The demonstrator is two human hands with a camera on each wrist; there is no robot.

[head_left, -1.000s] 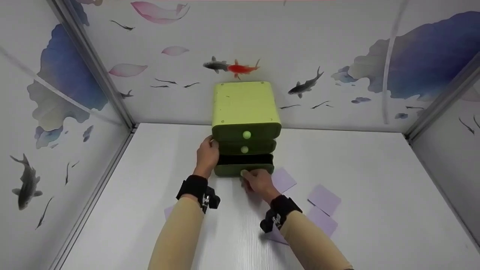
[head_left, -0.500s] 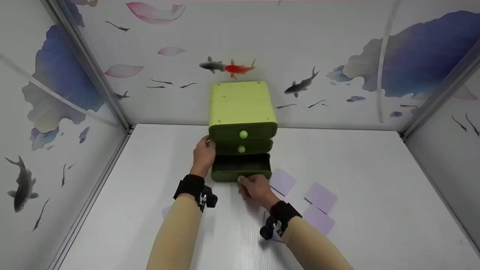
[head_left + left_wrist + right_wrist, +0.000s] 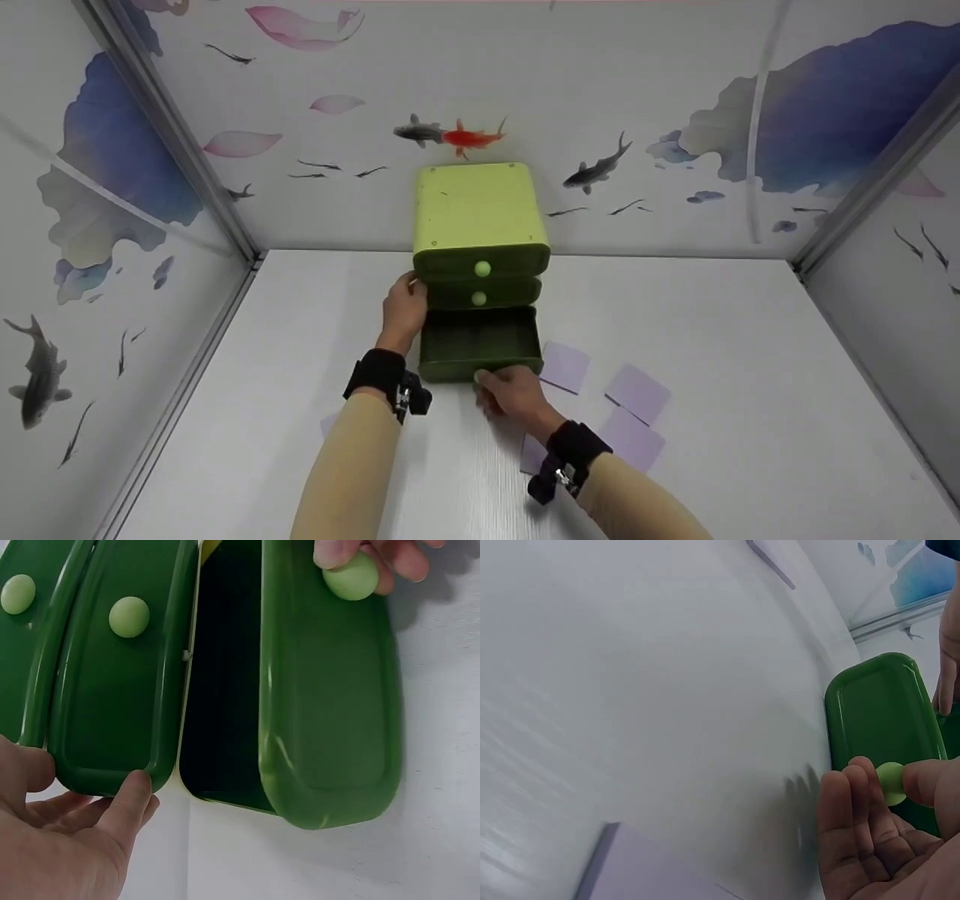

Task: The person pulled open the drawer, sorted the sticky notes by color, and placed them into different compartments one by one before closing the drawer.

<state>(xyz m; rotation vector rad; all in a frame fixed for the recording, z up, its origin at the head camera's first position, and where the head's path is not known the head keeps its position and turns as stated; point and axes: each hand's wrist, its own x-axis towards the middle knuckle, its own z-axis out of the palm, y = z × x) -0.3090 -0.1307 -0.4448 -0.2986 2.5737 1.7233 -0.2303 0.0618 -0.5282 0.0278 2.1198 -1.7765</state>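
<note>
A small green drawer cabinet (image 3: 480,206) with a lime top stands against the back wall. Its bottom drawer (image 3: 480,371) is pulled out, and the inside shows dark green with nothing visible in it. My right hand (image 3: 514,394) pinches that drawer's round light-green knob (image 3: 890,783) between thumb and fingers. At the cabinet's left side rests my left hand (image 3: 405,307), its fingers against the edge beside the middle drawer (image 3: 112,705). The top drawer (image 3: 450,264) is in; the middle drawer's front sits below it.
Several lilac square pieces, one a lilac square (image 3: 637,394), lie on the white table (image 3: 720,420) right of the drawer. Another lilac piece (image 3: 328,424) shows partly behind the left forearm. Printed wall panels (image 3: 660,67) enclose the back and sides.
The bottom drawer has slid farther out toward me, with my right hand moving back on its knob. More of its inside shows. My left hand has stayed at the cabinet's side.
</note>
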